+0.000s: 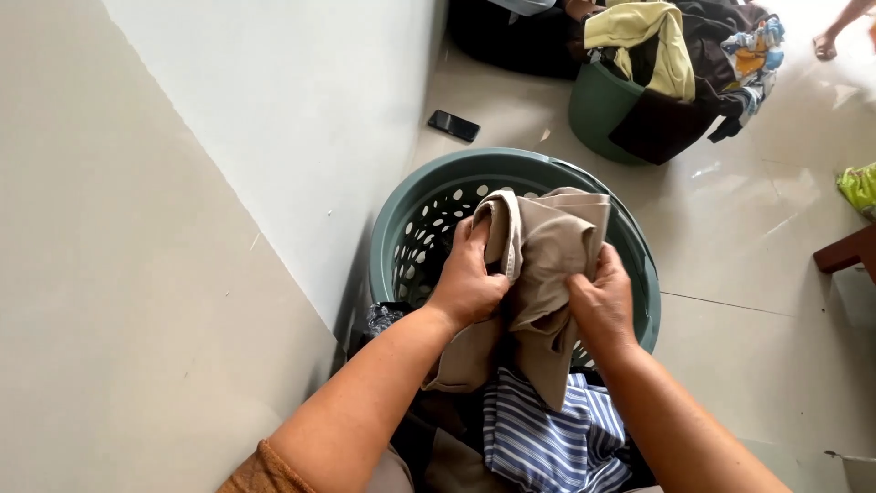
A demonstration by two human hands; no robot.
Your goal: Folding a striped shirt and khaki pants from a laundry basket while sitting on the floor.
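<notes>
1. Gripping a beige garment (547,246) from both sides, the left hand (467,278) and the right hand (602,306) hold it bunched above the green perforated laundry basket (411,228); the cloth hangs partly over the basket's near rim and down toward the person's lap.
2. Handling, as a judgement: the garment looks light, soft and limp, with thick seams or a waistband folded at the top; it would sag wherever it is unsupported, so the firmest hold seems to be on those doubled edges rather than on the loose lower flap.
3. Left hand: fingers curled and clenched into the folds at the garment's left edge, thumb pressed on top; the forearm comes up from the lower left, wrist nearly straight.
4. Right hand: closed on the right side of the bundle, knuckles toward the camera, fingertips hidden in the cloth; the forearm rises from the lower right.
5. Around them: a blue-and-white striped cloth (547,438) lies below the hands; a second green basket (607,114) heaped with mixed clothes stands farther off on the tiled floor (757,274); a dark phone (453,125) lies by the wall (301,110).
</notes>
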